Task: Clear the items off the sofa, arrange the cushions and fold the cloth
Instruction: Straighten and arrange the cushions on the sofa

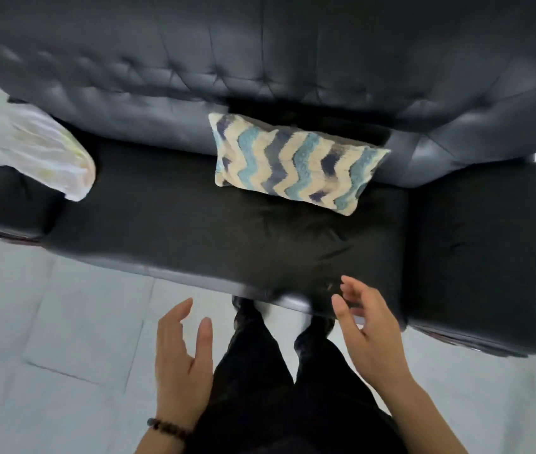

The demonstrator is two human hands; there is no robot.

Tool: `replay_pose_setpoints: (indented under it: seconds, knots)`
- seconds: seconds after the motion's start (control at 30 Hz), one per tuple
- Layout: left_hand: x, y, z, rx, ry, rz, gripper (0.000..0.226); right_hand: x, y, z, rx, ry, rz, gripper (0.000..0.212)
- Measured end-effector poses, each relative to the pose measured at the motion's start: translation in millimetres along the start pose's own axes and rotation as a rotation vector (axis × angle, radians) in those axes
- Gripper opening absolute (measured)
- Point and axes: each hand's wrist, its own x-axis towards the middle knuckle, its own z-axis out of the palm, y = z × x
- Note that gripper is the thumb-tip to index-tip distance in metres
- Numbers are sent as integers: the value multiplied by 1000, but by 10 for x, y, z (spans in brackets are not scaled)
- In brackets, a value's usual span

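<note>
A black leather sofa (pixel 168 204) fills the upper part of the head view. A cushion (pixel 296 162) with blue, teal and cream zigzag stripes leans against the backrest, right of the seat's middle. A white cloth (pixel 47 152) with faint yellow marks lies draped over the left armrest and onto the seat's left end. My left hand (pixel 183 358) hovers below the seat's front edge with relaxed fingers, holding nothing. My right hand (pixel 368 332) hangs over the seat's front right corner, fingers loosely spread and empty.
Pale tiled floor (pixel 47 339) lies in front of the sofa and to both sides. The wide right armrest (pixel 479 250) sits beside my right hand. My legs in dark trousers (pixel 276 371) stand against the seat's front edge.
</note>
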Motion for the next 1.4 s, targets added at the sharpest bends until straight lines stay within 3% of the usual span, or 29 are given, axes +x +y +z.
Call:
replay_pose_setpoints:
  seconds: [0.23,0.47,0.77,1.0,1.23,1.4]
  knots:
    - [-695,202,-782,-138,392,-80,38,-194,-570,-355,69,-60,-303,38]
    - [-1244,-441,-1238,-215,589,-172,48,-535,-903,272,-67,-229,-513,45]
    - [-2092,-1971,-2290,-366,768,-322,58,-1793,-1385,1876,-241,-425,-741,52]
    - [-2445,-3011,-3197,-466,888,-406,48,-2645,-2003,3062,-287,-547,-925,51]
    - [-2085,-3901,-3851,-435,918,-483,46,-2748,-2397,4327,-311,-618,-969,49]
    - [-1463,-4673,-4494,-415,966,-562,46,-2597,-2840,5736,-345,-748,-929,53]
